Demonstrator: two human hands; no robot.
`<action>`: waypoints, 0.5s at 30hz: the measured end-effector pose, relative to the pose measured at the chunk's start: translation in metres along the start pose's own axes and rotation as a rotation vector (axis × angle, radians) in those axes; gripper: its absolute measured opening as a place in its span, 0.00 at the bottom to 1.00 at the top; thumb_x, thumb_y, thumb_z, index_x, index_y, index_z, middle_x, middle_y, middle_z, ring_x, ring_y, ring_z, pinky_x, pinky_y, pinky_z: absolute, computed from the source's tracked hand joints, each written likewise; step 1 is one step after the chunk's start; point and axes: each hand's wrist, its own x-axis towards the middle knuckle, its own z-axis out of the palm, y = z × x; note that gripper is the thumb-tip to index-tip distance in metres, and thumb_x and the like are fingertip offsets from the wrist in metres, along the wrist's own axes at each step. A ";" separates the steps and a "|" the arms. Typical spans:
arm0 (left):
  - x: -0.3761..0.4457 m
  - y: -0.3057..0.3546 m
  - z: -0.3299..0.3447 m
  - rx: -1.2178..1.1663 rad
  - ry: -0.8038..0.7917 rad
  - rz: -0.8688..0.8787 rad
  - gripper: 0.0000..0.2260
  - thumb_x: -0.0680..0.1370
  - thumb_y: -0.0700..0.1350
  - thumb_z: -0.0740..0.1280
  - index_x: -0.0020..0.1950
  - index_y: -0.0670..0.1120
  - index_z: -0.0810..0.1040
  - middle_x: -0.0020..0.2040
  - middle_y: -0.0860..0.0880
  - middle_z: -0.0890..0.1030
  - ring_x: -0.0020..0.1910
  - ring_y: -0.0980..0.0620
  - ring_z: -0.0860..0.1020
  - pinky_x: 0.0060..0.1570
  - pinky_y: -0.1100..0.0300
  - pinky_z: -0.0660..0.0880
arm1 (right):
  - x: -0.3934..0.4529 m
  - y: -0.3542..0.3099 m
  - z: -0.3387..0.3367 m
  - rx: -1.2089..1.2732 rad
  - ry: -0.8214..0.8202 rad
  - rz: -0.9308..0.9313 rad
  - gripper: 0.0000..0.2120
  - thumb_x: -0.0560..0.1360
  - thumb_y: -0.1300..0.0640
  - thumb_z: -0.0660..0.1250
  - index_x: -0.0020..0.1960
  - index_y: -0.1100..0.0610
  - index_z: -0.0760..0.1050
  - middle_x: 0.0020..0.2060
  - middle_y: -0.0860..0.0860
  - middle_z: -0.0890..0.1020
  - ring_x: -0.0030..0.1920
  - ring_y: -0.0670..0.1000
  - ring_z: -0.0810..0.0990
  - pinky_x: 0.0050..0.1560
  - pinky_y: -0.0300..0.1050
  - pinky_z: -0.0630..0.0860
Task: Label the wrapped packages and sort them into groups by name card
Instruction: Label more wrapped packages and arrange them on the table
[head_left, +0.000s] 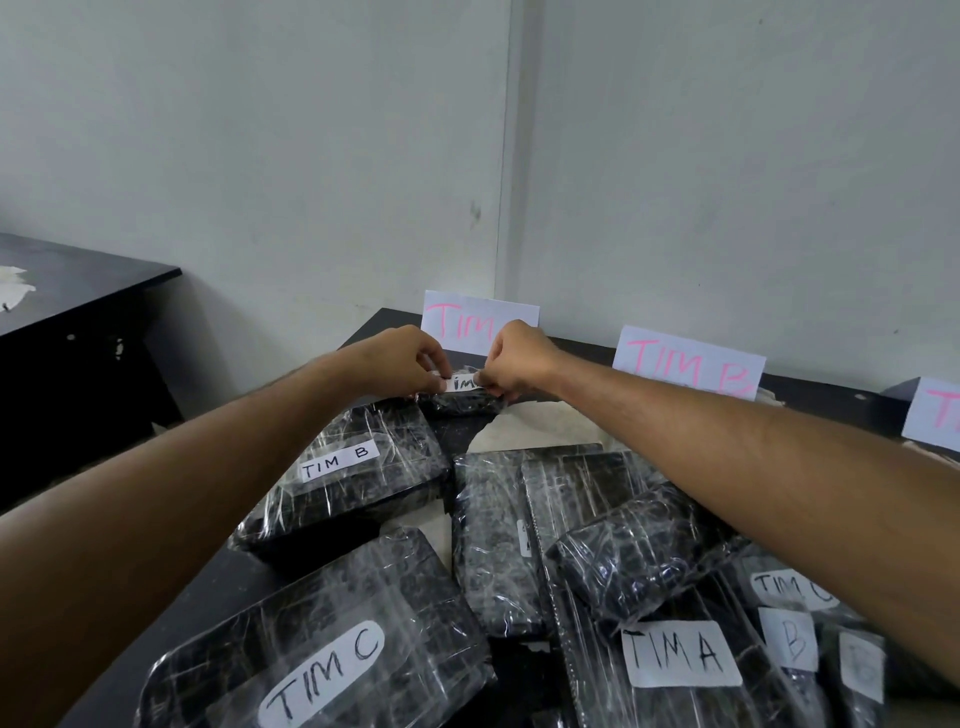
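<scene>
Status, near to far. Nearest me, the TIM C package (322, 649) is lying labelled at the front of the worktop (208, 587), unsorted. Right of it, the TIM A package (680, 654) is also labelled and still in the heap, with two more white labels beside it: one reading TIM plus a cut-off letter (789, 584), one showing only B (792, 642). A further pale label at the right edge is too blurred to read.

Mid heap: the TIM B package (343, 467) is labelled but sitting on the left, not by its card. The long wrapped ones in the centre (493, 545) are showing only a sliver of label, so I can't tell what they say.

Far end: I'm working a small package (457, 402) right in front of the leftmost name card (467, 322). My left hand (410, 364) and right hand (514, 364) are both pinching the ends of its paper label (462, 383), fingers curled onto it. Label reads "im", rest covered by my fingers.

My right hand is hiding that card's last letter. The TIM B card (685, 364) is fully readable; a third card (935, 415) is cut by the frame.

My read: labelling mostly done, sorting barely started.
</scene>
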 end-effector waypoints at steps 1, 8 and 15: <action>0.000 0.001 0.000 0.006 0.007 -0.004 0.05 0.75 0.46 0.76 0.46 0.57 0.85 0.43 0.57 0.85 0.42 0.61 0.83 0.43 0.63 0.75 | -0.001 0.001 0.000 -0.041 0.030 -0.069 0.04 0.74 0.60 0.76 0.47 0.61 0.84 0.43 0.55 0.86 0.41 0.52 0.85 0.39 0.43 0.80; 0.001 0.005 -0.001 0.052 0.003 -0.024 0.08 0.73 0.45 0.77 0.43 0.59 0.83 0.42 0.56 0.85 0.42 0.59 0.82 0.42 0.61 0.74 | -0.003 0.001 -0.010 -0.241 -0.053 -0.265 0.10 0.75 0.53 0.77 0.54 0.55 0.87 0.51 0.49 0.87 0.47 0.47 0.82 0.36 0.35 0.68; -0.005 0.014 0.004 0.113 0.020 -0.063 0.09 0.75 0.45 0.75 0.53 0.54 0.83 0.54 0.49 0.83 0.47 0.54 0.80 0.45 0.59 0.74 | -0.007 -0.012 -0.019 -0.454 -0.204 -0.190 0.18 0.75 0.53 0.76 0.64 0.54 0.82 0.57 0.52 0.84 0.48 0.52 0.84 0.38 0.41 0.77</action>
